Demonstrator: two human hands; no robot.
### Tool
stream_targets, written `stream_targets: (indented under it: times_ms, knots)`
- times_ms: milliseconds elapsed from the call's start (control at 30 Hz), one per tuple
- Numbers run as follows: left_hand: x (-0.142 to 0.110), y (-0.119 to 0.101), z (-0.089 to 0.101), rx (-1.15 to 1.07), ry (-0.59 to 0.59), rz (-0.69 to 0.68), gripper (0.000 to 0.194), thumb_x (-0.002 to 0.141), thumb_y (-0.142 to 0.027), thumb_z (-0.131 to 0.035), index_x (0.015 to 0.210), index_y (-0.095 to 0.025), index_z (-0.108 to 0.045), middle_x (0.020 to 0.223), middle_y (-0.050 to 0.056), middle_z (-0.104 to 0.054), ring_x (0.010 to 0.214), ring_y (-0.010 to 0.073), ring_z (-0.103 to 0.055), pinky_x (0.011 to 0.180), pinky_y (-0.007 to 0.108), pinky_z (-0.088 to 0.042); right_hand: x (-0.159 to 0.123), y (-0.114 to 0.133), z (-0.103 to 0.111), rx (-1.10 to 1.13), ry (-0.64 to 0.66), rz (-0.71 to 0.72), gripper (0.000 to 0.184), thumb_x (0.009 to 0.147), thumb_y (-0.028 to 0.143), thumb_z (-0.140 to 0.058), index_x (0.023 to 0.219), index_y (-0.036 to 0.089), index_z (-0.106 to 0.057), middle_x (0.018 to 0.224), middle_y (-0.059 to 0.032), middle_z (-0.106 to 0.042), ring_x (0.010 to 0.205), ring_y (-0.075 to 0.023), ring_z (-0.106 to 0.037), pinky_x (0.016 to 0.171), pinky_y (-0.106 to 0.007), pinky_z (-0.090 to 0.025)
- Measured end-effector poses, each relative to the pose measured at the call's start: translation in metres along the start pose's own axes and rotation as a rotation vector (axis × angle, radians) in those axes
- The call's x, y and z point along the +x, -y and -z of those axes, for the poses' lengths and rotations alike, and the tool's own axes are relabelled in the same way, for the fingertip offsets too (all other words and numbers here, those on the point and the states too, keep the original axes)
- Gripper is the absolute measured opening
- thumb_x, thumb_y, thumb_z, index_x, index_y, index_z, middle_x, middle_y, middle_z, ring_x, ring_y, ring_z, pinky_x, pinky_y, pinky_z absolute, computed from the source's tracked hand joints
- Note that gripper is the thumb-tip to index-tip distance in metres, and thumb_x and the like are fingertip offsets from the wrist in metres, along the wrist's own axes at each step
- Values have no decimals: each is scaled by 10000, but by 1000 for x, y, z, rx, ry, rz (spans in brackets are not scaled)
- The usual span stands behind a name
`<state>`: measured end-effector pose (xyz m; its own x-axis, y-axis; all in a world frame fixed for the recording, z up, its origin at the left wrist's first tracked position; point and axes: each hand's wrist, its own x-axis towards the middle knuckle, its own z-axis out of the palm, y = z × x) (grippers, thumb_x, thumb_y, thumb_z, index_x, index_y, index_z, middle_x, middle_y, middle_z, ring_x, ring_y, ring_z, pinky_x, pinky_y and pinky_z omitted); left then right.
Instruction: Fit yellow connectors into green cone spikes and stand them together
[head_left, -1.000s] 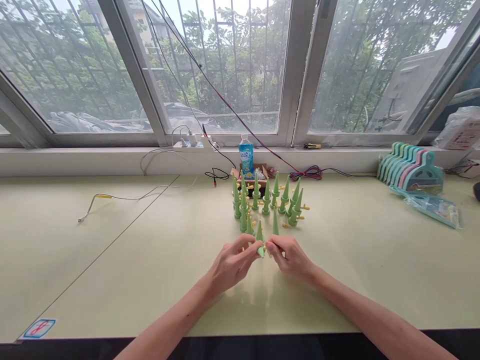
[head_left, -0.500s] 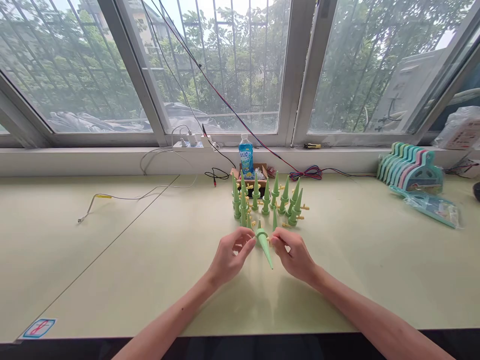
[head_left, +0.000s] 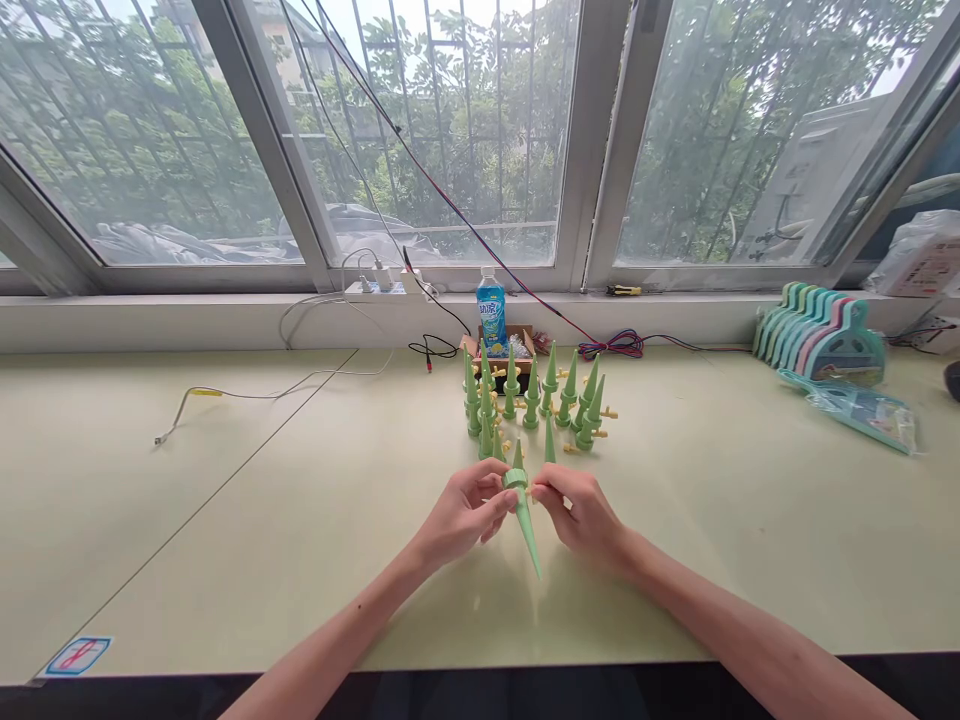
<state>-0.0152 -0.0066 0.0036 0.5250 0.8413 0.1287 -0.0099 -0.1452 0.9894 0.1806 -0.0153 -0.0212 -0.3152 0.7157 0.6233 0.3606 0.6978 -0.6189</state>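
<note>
Two hands, left point(head_left: 466, 512) and right point(head_left: 583, 508), palms inward, fingers closed around one green spike point(head_left: 528, 530).

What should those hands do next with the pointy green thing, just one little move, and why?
Perhaps give the little yellow piece a gentle turn with the right hand: its fingertips already pinch that piece, while the left hand steadies the green spike by its collar.

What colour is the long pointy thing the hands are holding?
The long, cone-shaped plastic spike is light green, seen best in the head view.
</note>
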Motion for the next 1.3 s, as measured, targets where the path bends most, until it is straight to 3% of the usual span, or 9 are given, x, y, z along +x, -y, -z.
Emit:
stream_targets:
  times_ms: [133, 300, 600, 867, 967, 1133, 1300]
  knots:
    - [-2, 4, -1, 98, -57, -38, 256, 868, -385, -650, 959, -160, -569, 642, -52, -476, 464, 52, -401, 425, 187, -381, -1, 1, 0, 18, 21, -52, 335, 1001, 296, -399, 687, 189, -449, 593, 35, -403, 523, -105, -329, 513, -231, -281]
    - [-4, 5, -3, 336, -152, -180, 163, 863, -306, -653, 921, -157, -617, 818, 26, -577, 724, 128, -563, 633, 247, -531, 1, 4, 0, 28, 24, -98, 374, 999, 305, -377, 645, 190, -412, 564, 49, -346, 506, -97, -283, 495, -227, -251]
    - [-4, 7, -1, 514, -136, -368, 70, 899, -228, -607, 905, -158, -613, 812, 29, -574, 671, 112, -550, 587, 230, -528, 1, 7, 1, 24, 32, -144, 382, 993, 319, -378, 636, 188, -408, 561, 52, -323, 509, -96, -268, 498, -228, -246]
    - [-3, 5, -1, 542, -134, -408, 65, 904, -221, -603, 896, -157, -608, 811, 31, -575, 657, 107, -544, 574, 223, -526, 2, 6, 0, 20, 21, -137, 374, 991, 312, -382, 639, 187, -416, 560, 53, -321, 504, -93, -269, 493, -225, -247]
    - [-3, 5, -2, 534, -139, -391, 73, 903, -233, -602, 902, -160, -609, 819, 33, -585, 662, 109, -551, 581, 227, -528, 2, 5, -1, 19, 15, -131, 371, 988, 308, -387, 640, 185, -422, 557, 53, -329, 503, -92, -273, 491, -222, -247]
    - [-4, 4, -3, 442, -154, -246, 130, 907, -286, -590, 965, -170, -591, 824, 31, -590, 693, 124, -575, 589, 235, -528, 1, 4, -1, 36, 15, -125, 383, 989, 321, -398, 633, 184, -426, 550, 48, -359, 499, -90, -290, 488, -219, -253]
    - [-3, 1, -2, 250, -74, -85, 203, 938, -366, -543, 1033, -188, -527, 694, -22, -544, 536, 93, -516, 470, 203, -450, 0, 4, -2, 33, 30, -88, 413, 993, 350, -422, 615, 188, -385, 556, 49, -351, 509, -89, -292, 498, -220, -254]
